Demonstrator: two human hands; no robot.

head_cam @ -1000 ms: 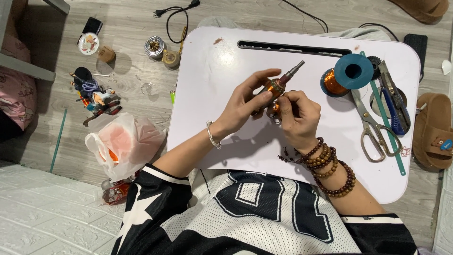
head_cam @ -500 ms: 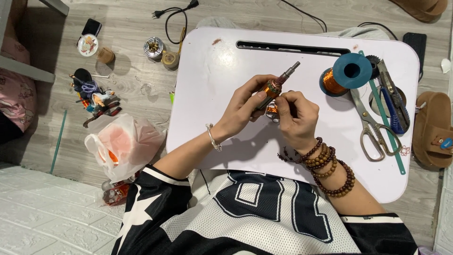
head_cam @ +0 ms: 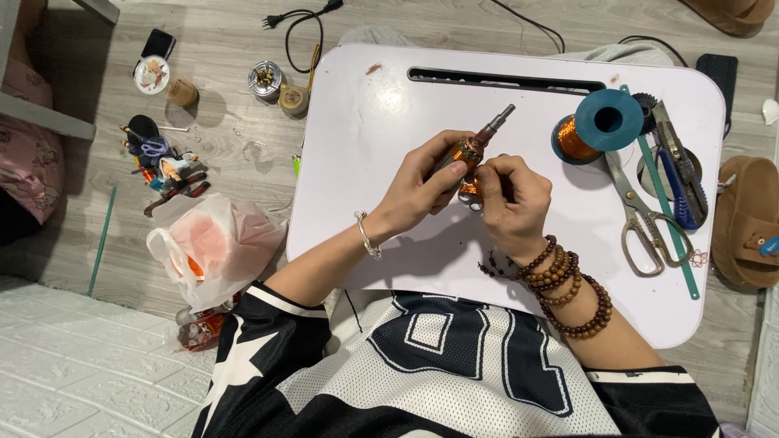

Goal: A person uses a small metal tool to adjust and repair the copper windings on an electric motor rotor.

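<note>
Over the middle of a white lap table (head_cam: 389, 122), my left hand (head_cam: 422, 182) grips a small motor armature (head_cam: 475, 146) wound with copper wire. Its grey metal shaft points up and to the right. My right hand (head_cam: 507, 203) is closed against the armature's lower end, fingertips pinched on the copper winding. A silver bangle sits on my left wrist and several brown bead bracelets on my right. What lies between my right fingertips is hidden.
A blue spool of copper wire (head_cam: 596, 126), scissors (head_cam: 645, 219), a blue utility knife (head_cam: 677, 174) and a green ruler (head_cam: 665, 211) lie at the table's right. On the floor to the left are a plastic bag (head_cam: 211, 243), small tools (head_cam: 162, 166) and a cable (head_cam: 300, 20). A sandal (head_cam: 746, 223) sits right.
The armature has tilted a little, its shaft dropping slightly, and my right fingers have shifted along the winding. Both hands stay over the same spot on the table.
</note>
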